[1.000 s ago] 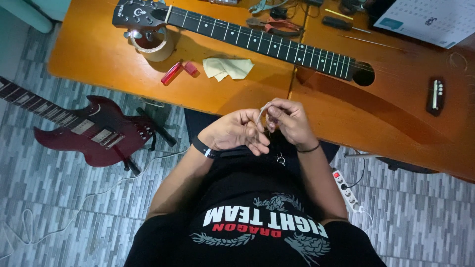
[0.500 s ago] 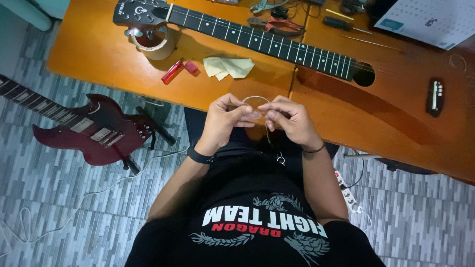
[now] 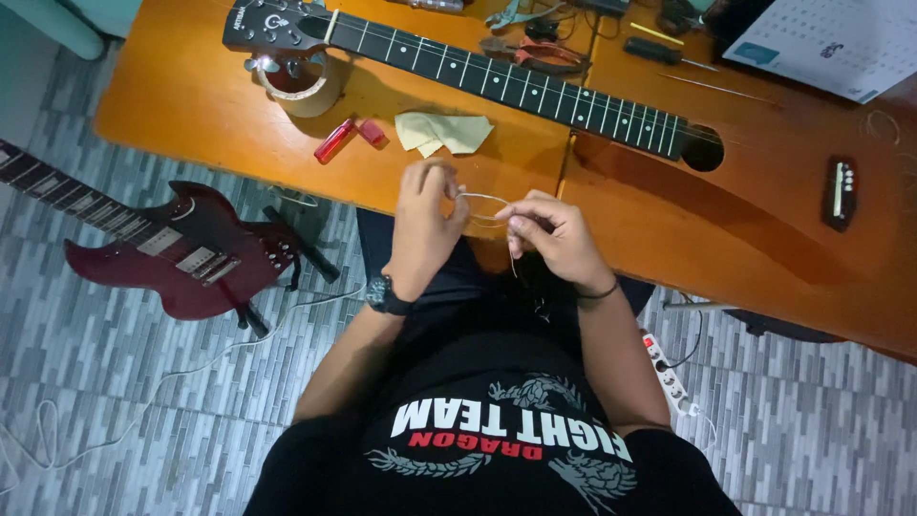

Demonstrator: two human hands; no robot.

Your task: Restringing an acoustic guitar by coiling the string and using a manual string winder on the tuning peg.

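My left hand and my right hand are raised side by side at the near edge of the orange table. Between them runs a thin coiled guitar string, pinched in the fingers of both hands. An acoustic guitar lies flat across the table just beyond my hands, its dark neck reaching to the upper left. A loose end of the string hangs down below my right hand.
A roll of tape, a red lighter, a yellow cloth, pliers and a screwdriver lie on the table. A dark red electric guitar rests on the tiled floor at left. A power strip lies at right.
My hands have lifted from my lap toward the table edge and moved slightly apart, drawing the string loop wider between them.
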